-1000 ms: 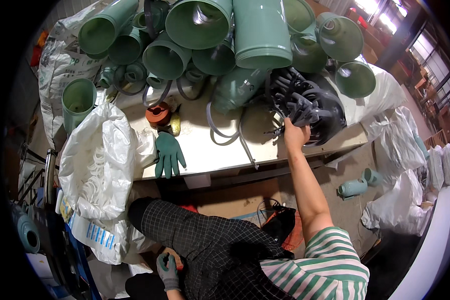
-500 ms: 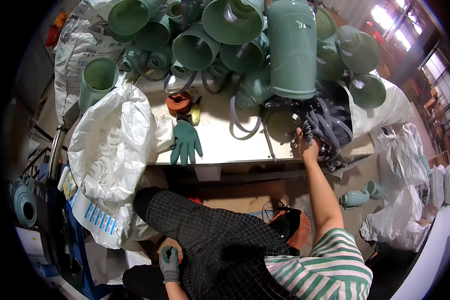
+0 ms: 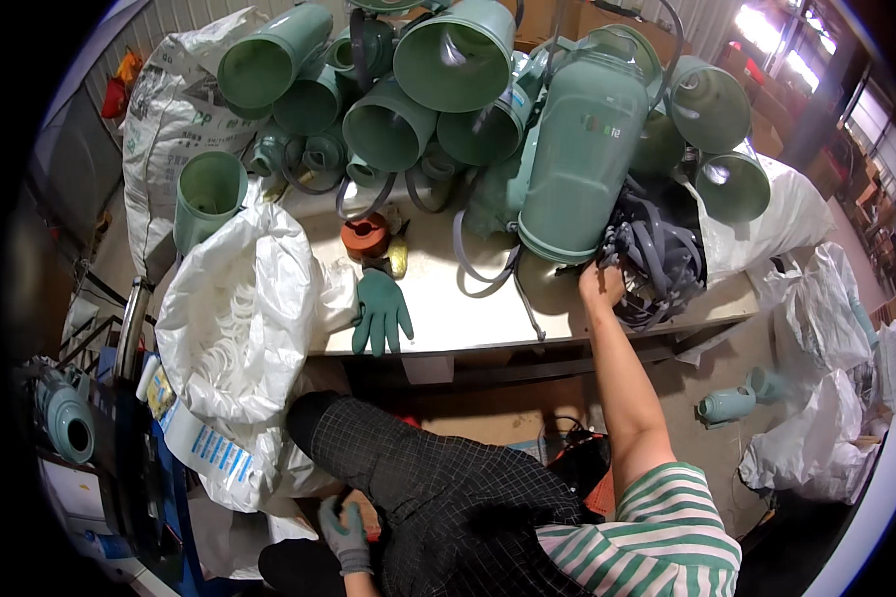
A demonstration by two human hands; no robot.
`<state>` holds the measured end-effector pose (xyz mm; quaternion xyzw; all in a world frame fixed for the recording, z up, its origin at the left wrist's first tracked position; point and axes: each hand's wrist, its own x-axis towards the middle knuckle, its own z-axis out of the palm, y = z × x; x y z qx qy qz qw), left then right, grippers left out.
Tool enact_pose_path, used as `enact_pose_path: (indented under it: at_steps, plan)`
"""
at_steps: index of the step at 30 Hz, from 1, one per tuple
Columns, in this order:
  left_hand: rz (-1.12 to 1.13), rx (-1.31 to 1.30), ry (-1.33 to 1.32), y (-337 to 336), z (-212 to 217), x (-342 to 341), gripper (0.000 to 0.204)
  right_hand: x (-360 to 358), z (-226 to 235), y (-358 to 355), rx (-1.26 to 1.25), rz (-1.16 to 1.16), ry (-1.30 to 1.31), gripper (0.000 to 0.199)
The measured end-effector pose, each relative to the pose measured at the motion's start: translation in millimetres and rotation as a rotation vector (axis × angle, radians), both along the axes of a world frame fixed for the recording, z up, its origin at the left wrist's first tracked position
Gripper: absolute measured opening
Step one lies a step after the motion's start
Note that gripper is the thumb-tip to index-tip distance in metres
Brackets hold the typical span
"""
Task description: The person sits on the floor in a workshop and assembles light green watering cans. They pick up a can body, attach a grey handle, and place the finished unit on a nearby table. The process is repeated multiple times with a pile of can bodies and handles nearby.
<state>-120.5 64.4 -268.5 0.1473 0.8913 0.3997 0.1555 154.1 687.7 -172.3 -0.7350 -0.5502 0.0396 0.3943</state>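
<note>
Nearest, the left hand point(image 3: 346, 537), gloved in grey, is hanging low beside the checked dark garment point(image 3: 428, 478), its fingers loosely curling and a gap showing between them and the thumb. Ahead on the left, a white sack point(image 3: 277, 358) is standing open, holding pale curved pieces point(image 3: 231, 338). A green glove point(image 3: 380, 310) is lying near the front edge of the pale table point(image 3: 458, 323). On the right, the bare right hand point(image 3: 602, 286) is reaching to the near left side of a pile of dark grey straps point(image 3: 657, 261), which is sitting on the table's right part; its fingertips are hiding there, so whether they are pinching a strap cannot be told. Farther in, an orange-red round piece point(image 3: 360, 239) is resting beside a yellow object point(image 3: 398, 257). Behind the right hand, a large green canister point(image 3: 584, 159) is leaning, while open-mouthed green cylinders point(image 3: 448, 75) are stacking up beyond.
</note>
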Motion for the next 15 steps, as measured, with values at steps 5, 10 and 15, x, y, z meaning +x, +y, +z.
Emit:
enact_pose_path:
  at_steps: [5,10,15]
  plan:
    - [-0.3,0.307,0.553,134,162,8,0.058,7,-7,-2,-0.029,0.049,-0.01,0.041]
    - [-0.851,0.356,0.802,313,204,25,0.083,-3,9,-29,-0.09,0.205,0.017,0.041]
    - [-1.007,0.23,0.94,479,201,61,0.112,14,11,-33,-0.039,0.232,-0.001,0.04]
